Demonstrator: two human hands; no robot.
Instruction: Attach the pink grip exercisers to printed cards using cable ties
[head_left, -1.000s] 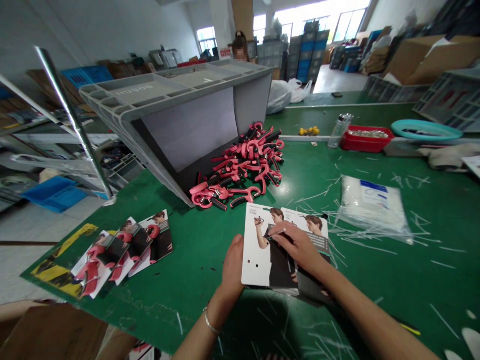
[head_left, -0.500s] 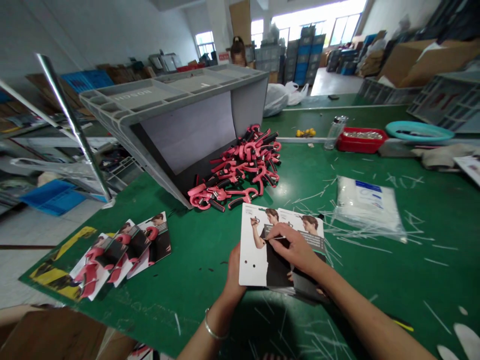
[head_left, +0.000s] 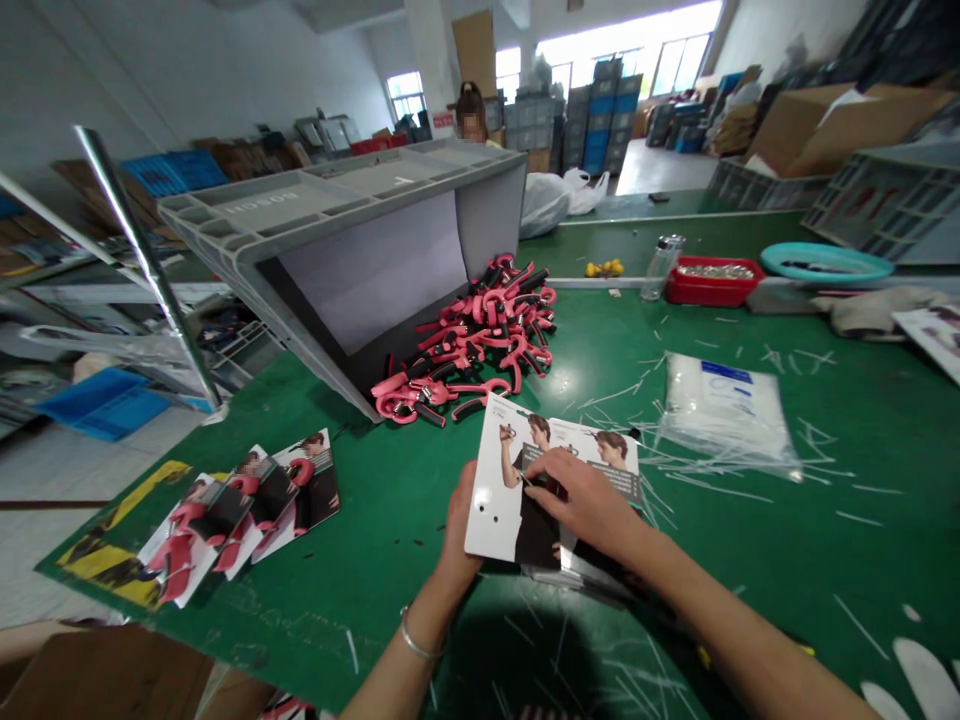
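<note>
My left hand (head_left: 456, 530) grips the left edge of a printed backing card (head_left: 489, 505), its fingers hidden behind it. The card is tilted up over a stack of similar cards (head_left: 616, 482). My right hand (head_left: 581, 500) rests over the card's middle, thumb and fingertips pinched round a thin white cable tie (head_left: 537, 487) at the card's face. Two small holes show in the card's lower left. Beyond the cards lies a heap of pink-and-black hand grip exercisers (head_left: 487, 335), spilling from a tipped grey crate (head_left: 300, 235).
Three cards with grip exercisers attached (head_left: 247, 505) overlap on the left. A clear bag of white cable ties (head_left: 731, 415) lies to the right, with loose ties scattered around. Farther back are a red tray (head_left: 712, 285), a glass bottle (head_left: 661, 268) and a turquoise dish (head_left: 825, 262).
The top card has tilted more, its left side lifting off the stack with my left hand. My right hand stays pinched at the card's middle. The view has shifted slightly.
</note>
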